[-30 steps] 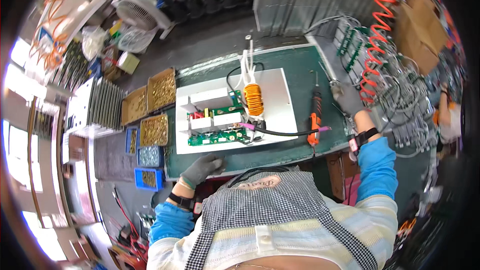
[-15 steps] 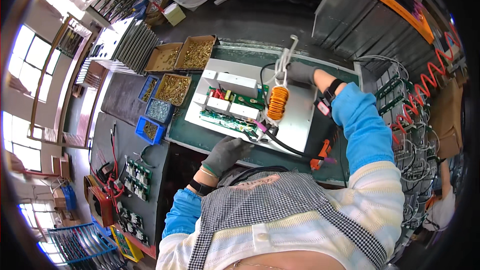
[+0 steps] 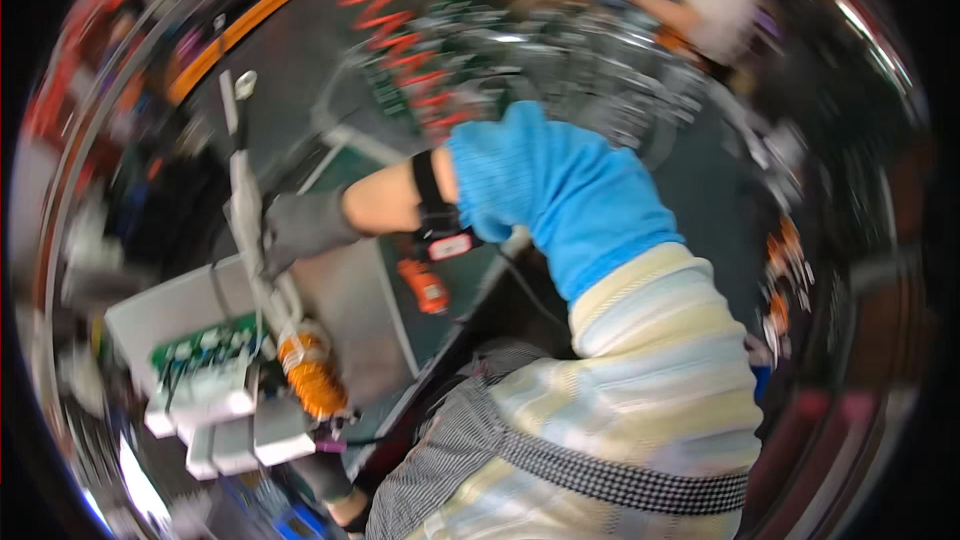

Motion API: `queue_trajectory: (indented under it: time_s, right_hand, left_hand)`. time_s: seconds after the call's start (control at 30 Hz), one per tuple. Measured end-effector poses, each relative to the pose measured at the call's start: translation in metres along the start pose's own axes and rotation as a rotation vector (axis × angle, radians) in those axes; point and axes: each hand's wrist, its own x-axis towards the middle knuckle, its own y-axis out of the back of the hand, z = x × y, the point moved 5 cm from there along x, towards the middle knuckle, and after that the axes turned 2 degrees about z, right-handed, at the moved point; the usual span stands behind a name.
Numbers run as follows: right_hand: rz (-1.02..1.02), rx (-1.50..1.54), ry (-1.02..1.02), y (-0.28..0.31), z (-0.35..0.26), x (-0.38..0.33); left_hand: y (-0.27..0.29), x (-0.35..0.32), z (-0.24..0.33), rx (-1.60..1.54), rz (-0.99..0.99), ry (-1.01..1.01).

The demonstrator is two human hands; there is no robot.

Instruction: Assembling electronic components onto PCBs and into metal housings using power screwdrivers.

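Orange-wound coil (image 3: 315, 380) on the pale metal plate (image 3: 350, 310), standing to the right of the green circuit board (image 3: 205, 345) and the white block parts (image 3: 283, 435), its white sleeved leads (image 3: 243, 205) running up toward the far left. My gloved right hand (image 3: 300, 230) is curled nearly closed around those leads, well up from the windings; a grip there probably gathers the loose strands into one bundle and keeps them clear of the board. A ring terminal (image 3: 245, 85) tips the far end, free of my fingers.

My gloved left hand (image 3: 325, 480) is low on the near side, partly hidden beside the blocks; I cannot tell how far open it is or whether it has hold of anything. Just above it shows a short purple sleeve (image 3: 330, 447).

On the green bench top (image 3: 465, 285), right of the plate, lies an orange-bodied tool (image 3: 425, 288), apparently set aside within easy reach of my right arm. Beyond, a red coiled hose (image 3: 400, 50) hangs at the far side, its springy turns presumably keeping slack off the work. Blur softens finer detail.
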Motion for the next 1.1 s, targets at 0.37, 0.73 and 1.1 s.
queue_trajectory:
  time_s: [0.37, 0.73, 1.1]
  right_hand:
    - [0.597, 0.162, -0.787, 0.002, -0.171, -0.402]
    - [1.460, 0.258, -0.815, -0.119, -0.440, -0.656]
    - [2.062, 0.229, -0.893, -0.246, -0.651, -0.949]
  left_hand:
    - [-0.169, -0.077, -0.001, -0.080, -0.964, 0.256]
    - [-0.248, -0.365, 0.023, 0.062, -1.852, 0.555]
    - [-0.259, -0.874, -0.038, 0.366, -2.587, 0.885]
